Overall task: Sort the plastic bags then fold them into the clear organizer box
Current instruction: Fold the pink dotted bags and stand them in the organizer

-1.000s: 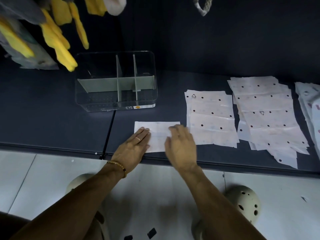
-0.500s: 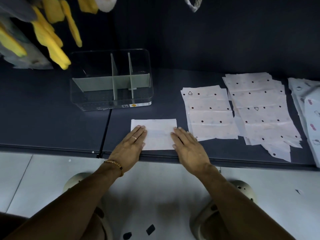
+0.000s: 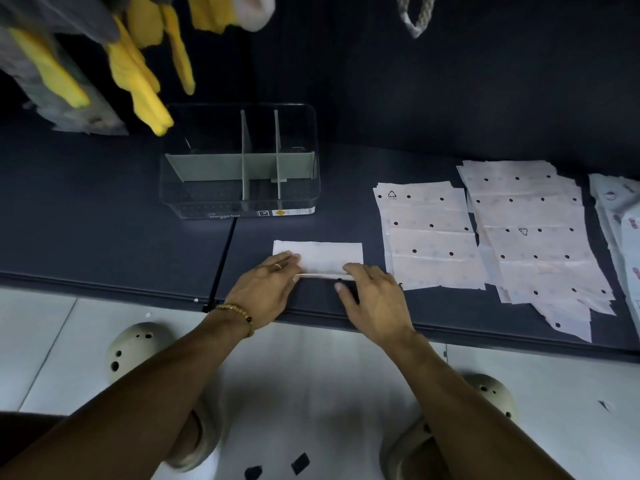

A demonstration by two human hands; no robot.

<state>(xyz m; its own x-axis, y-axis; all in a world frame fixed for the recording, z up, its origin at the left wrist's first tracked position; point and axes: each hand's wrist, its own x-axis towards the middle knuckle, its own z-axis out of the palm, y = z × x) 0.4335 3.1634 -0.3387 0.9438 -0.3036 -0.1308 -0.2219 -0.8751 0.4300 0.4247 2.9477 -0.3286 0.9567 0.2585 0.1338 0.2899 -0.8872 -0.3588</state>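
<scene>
Folded bag: a white folded plastic bag lies on the dark table, in the middle of the frame, just below the box. Its near edge is lifted a little from the table, between the two hands.
Left hand: the left hand is at the lower left corner of the bag. The fingers are stretched over the bag and the thumb is under the lifted edge, so they pinch this edge. There is a ring on one finger and a bead bracelet on the wrist.
Right hand: the right hand is at the lower right corner of the bag. The fingers are bent on the top of the edge, the thumb is below it, and they grip the edge.
Organizer box: the clear organizer box stands above the bag, in the upper middle of the frame. It has grey dividers inside; no bag is seen in its compartments.
Sorted bags: three piles of flat bags lie in the right part of the frame: a small pile just beside the right hand, a larger pile to its right, and a third pile cut by the right border.
Upper left: yellow and grey cloth things hang over the table.
Bottom: pale shoes stand on a light tiled floor.
</scene>
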